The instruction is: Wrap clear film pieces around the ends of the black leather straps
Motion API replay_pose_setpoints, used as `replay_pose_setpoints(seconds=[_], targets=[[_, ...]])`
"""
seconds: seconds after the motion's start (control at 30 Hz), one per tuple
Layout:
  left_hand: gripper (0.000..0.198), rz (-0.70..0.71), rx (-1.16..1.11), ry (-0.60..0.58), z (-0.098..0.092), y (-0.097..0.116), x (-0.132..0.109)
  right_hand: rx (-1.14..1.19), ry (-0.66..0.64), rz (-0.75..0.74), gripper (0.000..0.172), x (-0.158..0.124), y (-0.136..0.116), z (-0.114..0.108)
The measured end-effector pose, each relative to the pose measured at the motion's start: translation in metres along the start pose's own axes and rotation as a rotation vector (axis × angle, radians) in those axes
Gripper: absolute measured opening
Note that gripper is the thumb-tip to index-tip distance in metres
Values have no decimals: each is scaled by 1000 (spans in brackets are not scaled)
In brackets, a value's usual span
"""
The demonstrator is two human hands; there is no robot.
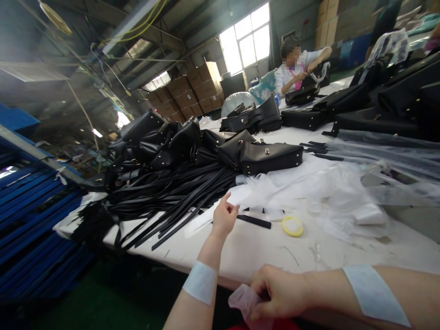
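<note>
My left hand (225, 215) reaches out over the table, its index finger and thumb apart and the other fingers partly bent. It is at the edge of a white sheet (240, 195); whether it touches the sheet I cannot tell. At the table's front edge, my right hand (278, 291) is closed on a crumpled piece of thin translucent plastic (245, 300). Beyond the left hand lie long black straps (192, 192) in a heap. A single black strap (254, 221) rests just right of that hand. Black handbags (271, 156) with metal studs are piled behind.
A yellow ring-shaped roll (292, 226) lies on the white table (330, 256). Thin white wrapping (319, 188) spreads across the right side. More black bags (381, 119) stand far right. A co-worker (292, 68) handles a bag across the table. Blue racks (30, 229) are at left.
</note>
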State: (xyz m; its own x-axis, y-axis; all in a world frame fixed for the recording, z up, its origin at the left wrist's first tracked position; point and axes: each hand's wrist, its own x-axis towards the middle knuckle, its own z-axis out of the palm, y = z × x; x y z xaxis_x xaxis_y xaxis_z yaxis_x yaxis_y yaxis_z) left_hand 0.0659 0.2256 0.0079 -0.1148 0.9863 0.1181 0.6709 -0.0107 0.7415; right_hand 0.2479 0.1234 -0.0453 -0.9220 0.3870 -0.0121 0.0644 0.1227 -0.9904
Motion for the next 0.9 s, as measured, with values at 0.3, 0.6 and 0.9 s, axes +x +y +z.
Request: replay_pose_setpoints(seconds=[0.3, 0.6, 0.9], targets=[[38, -111, -811, -255, -57, 24, -54, -74, -10, 11, 35, 3, 12, 0], [21, -206, -972, 45, -137, -15, -137, -10, -16, 74, 27, 1, 5, -2], [54, -600, -555, 572, -205, -82, -218, 32, -39, 51, 19, -1, -20, -3]])
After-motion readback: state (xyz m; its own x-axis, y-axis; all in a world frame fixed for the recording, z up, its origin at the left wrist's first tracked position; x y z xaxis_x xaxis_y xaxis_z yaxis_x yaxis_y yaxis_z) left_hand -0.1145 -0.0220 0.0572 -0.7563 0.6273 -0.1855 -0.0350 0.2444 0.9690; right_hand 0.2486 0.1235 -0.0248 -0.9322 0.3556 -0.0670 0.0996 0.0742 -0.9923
